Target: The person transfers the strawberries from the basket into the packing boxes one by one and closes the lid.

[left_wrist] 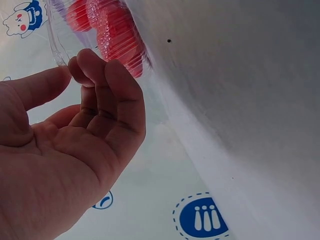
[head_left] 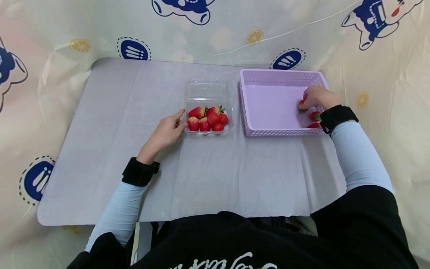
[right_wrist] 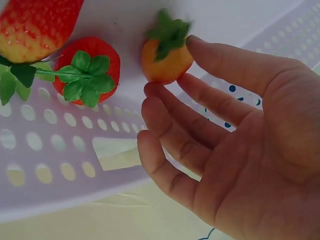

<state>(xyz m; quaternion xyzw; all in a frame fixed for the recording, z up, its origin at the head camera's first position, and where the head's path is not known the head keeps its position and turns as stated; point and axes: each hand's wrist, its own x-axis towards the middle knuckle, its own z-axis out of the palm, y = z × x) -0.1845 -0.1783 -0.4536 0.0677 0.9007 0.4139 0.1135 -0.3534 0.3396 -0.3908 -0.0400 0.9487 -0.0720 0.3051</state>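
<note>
On the grey tabletop stands a clear plastic box (head_left: 231, 125) with its lid (head_left: 206, 89) raised, holding several strawberries (head_left: 213, 118). My left hand (head_left: 167, 130) is at the box's left side. In the left wrist view, its thumb and bent fingertips (left_wrist: 89, 65) meet at the rim of the box (left_wrist: 55, 42). Inside a purple basket (head_left: 283, 132), my right hand (head_left: 319, 97) pinches a strawberry (right_wrist: 165, 57) with yellowish flesh near its green leaves. Beside it, two more strawberries (right_wrist: 86, 67) lie close to the perforated basket wall; fingers partly cover the pinched one in the head view.
A patterned curtain (head_left: 228, 41) surrounds the table (head_left: 111, 157) at the back and sides. The basket sits at the table's far right corner, a short gap to the right of the box.
</note>
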